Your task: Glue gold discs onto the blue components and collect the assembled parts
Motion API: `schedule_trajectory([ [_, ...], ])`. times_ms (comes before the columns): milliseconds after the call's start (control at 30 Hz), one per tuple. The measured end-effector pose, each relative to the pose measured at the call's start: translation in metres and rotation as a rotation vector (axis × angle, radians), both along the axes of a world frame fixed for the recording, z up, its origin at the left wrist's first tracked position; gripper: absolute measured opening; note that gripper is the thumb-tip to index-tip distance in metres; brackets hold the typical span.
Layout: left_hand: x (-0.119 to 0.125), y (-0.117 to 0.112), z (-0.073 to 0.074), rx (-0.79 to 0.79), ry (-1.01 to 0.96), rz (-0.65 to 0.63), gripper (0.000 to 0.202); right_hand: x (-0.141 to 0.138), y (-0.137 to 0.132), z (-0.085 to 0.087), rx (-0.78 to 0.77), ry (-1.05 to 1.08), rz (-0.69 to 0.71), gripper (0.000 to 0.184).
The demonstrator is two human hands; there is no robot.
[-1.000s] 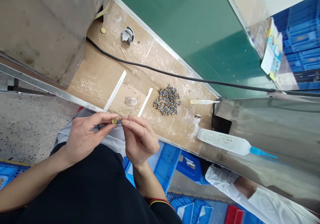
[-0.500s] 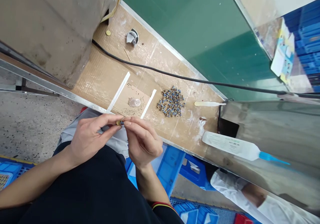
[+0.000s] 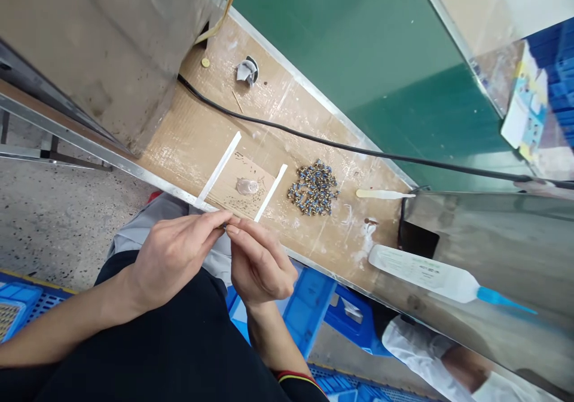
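My left hand (image 3: 174, 255) and my right hand (image 3: 258, 258) meet fingertip to fingertip just below the bench's metal front edge. Both are closed in a pinch on one tiny part that their fingers now hide almost fully. Beyond them on the cardboard-covered bench (image 3: 197, 133) lies a heap of small blue and brass parts (image 3: 314, 188). Between two white strips (image 3: 218, 168) lies a small clear blob (image 3: 247, 186).
A black cable (image 3: 314, 139) crosses the bench. A flat stick (image 3: 381, 194) and a white tube with a blue tip (image 3: 430, 275) lie to the right, by a steel housing (image 3: 493, 252). Blue crates (image 3: 309, 306) sit below the bench. A person's white sleeve (image 3: 426, 354) shows lower right.
The brass part visible between my fingertips earlier is now covered as the fingers closed over it. The view has shifted slightly, with the hands staying together at the bench edge.
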State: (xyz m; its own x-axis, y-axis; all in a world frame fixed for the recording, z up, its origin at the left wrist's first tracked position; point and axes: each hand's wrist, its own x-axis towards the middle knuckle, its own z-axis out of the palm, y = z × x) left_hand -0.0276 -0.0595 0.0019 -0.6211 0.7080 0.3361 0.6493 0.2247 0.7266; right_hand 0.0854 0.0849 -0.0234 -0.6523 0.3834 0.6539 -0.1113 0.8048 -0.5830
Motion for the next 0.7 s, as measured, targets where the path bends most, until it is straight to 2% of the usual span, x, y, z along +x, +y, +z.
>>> schedule_trajectory([
  [133, 0.001, 0.001, 0.000, 0.007, -0.013, 0.006, 0.021, 0.002, 0.002, -0.004, 0.012, 0.001, 0.002, 0.055],
  [267, -0.001, 0.001, -0.001, 0.042, -0.189, -0.020, 0.024, 0.007, 0.007, -0.009, 0.034, -0.003, 0.020, 0.059],
  [367, -0.002, 0.002, -0.002, 0.055, -0.318, -0.010, 0.026, 0.009, 0.011, -0.006, 0.028, 0.000, 0.061, 0.060],
  [433, -0.002, 0.004, -0.002, 0.057, -0.388, 0.004, 0.027, 0.009, 0.011, -0.002, -0.072, -0.026, 0.068, 0.054],
  [600, 0.000, 0.009, -0.003, 0.059, -0.397, -0.009, 0.029, 0.010, 0.008, 0.003, -0.580, -0.138, 0.029, 0.020],
  [700, 0.003, 0.011, -0.004, 0.054, -0.338, -0.040, 0.031, 0.011, 0.006, -0.001, -0.715, -0.120, 0.028, 0.012],
])
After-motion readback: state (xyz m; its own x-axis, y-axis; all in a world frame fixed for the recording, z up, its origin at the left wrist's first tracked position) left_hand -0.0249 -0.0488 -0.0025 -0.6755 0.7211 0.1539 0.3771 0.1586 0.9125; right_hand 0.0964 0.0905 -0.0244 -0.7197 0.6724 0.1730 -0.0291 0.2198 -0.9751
